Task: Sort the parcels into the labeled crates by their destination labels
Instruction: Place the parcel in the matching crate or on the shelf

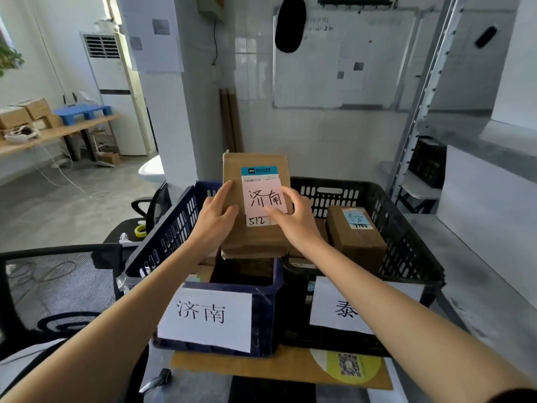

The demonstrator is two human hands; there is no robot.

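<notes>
Parcel (257, 241) gripped by L hand (216, 225), R hand (293, 225) — above blue crate (263, 318) on table (470, 289); whiteboard (377, 88) behind.

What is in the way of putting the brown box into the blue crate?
Nothing visible. The left hand and right hand hold the brown cardboard parcel with the pink label right above the open dark blue plastic crate.

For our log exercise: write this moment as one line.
left hand, right hand: hold parcel | label: 济南 | over blue crate | not released
</notes>
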